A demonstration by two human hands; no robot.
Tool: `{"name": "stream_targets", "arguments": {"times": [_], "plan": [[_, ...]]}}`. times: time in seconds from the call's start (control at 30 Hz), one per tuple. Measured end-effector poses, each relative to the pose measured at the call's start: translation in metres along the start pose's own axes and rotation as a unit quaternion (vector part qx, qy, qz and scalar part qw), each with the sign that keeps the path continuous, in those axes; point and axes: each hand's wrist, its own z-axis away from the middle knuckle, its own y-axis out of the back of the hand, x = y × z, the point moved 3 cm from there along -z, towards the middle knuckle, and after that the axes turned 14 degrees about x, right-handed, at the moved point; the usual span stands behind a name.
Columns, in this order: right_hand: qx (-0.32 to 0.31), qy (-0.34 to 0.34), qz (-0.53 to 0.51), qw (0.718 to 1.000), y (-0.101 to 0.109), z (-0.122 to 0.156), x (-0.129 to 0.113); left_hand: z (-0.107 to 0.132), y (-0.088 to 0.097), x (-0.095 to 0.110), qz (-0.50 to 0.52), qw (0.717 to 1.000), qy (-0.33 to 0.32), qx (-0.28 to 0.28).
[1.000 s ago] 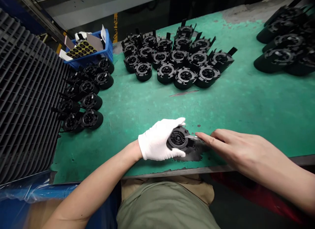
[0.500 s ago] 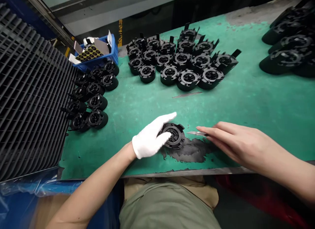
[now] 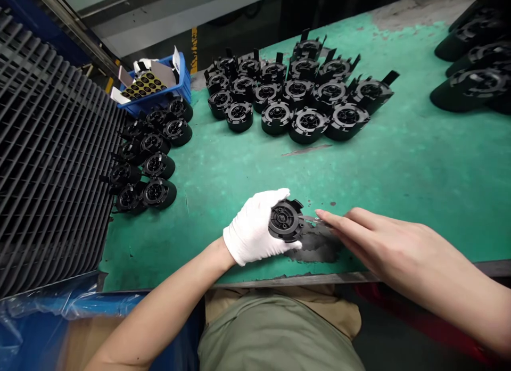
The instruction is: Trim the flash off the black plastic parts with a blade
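Observation:
My left hand (image 3: 253, 230), in a white glove, is closed round a round black plastic part (image 3: 284, 220) and tilts it up near the front edge of the green table (image 3: 399, 163). My bare right hand (image 3: 371, 235) pinches a small metal blade (image 3: 309, 219) whose tip meets the part's right rim. Under the part lies a dark worn patch (image 3: 317, 246) in the table cover.
Several similar black parts (image 3: 295, 89) are grouped at the table's far middle, more (image 3: 149, 147) line the left side, and larger ones (image 3: 475, 62) sit at the far right. A blue bin (image 3: 159, 83) with sticker sheets stands at the back left. A black slatted rack (image 3: 48, 158) fills the left.
Half a second ago the part lay flat under my loose left fingers and the blade was apart from it. Now my left hand grips and tilts the part, and the blade touches its rim.

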Motion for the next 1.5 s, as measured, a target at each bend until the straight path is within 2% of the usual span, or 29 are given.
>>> {"name": "stream_targets", "arguments": {"times": [0.2, 0.33, 0.47, 0.67, 0.87, 0.97, 1.03, 1.17, 1.27, 1.37, 1.43, 1.5], "plan": [[0.018, 0.010, 0.029, 0.999, -0.008, -0.002, 0.022, 0.001, 0.000, -0.001, -0.002, 1.000, -0.009, 0.007], [0.011, -0.003, 0.004, 1.000, -0.012, 0.000, 0.031, 0.002, 0.000, -0.001, -0.006, 1.000, -0.010, 0.011], [-0.005, -0.020, -0.035, 0.999, -0.017, 0.005, 0.037, 0.003, 0.000, 0.000, -0.002, 0.999, -0.026, 0.020], [-0.020, 0.012, -0.018, 1.000, -0.017, 0.008, 0.043, 0.004, 0.000, -0.002, -0.013, 1.000, -0.013, 0.014], [-0.017, 0.017, -0.009, 1.000, -0.022, 0.011, 0.045, 0.005, -0.002, -0.004, 0.000, 0.999, -0.022, 0.026], [-0.031, -0.009, -0.044, 0.998, -0.030, 0.017, 0.047, 0.004, -0.005, -0.008, -0.014, 1.000, 0.006, 0.013], [-0.021, -0.050, -0.071, 0.996, -0.036, 0.019, 0.046, 0.003, -0.008, -0.010, -0.021, 1.000, 0.016, 0.008], [0.065, -0.111, -0.064, 0.990, -0.048, 0.016, 0.036, 0.004, -0.012, -0.018, -0.023, 0.999, 0.018, 0.019], [0.123, -0.115, -0.038, 0.985, -0.063, 0.007, 0.024, 0.012, 0.003, -0.026, -0.043, 0.998, 0.037, 0.017], [0.172, -0.112, -0.017, 0.979, -0.070, 0.004, 0.014, 0.032, 0.040, -0.031, -0.074, 0.995, 0.053, 0.049], [0.197, -0.102, -0.016, 0.975, -0.059, 0.008, 0.007, 0.052, 0.069, -0.033, -0.096, 0.988, 0.079, 0.094], [0.206, -0.077, -0.031, 0.975, -0.039, 0.011, 0.002, 0.074, 0.092, -0.034, -0.116, 0.977, 0.110, 0.144]]}}
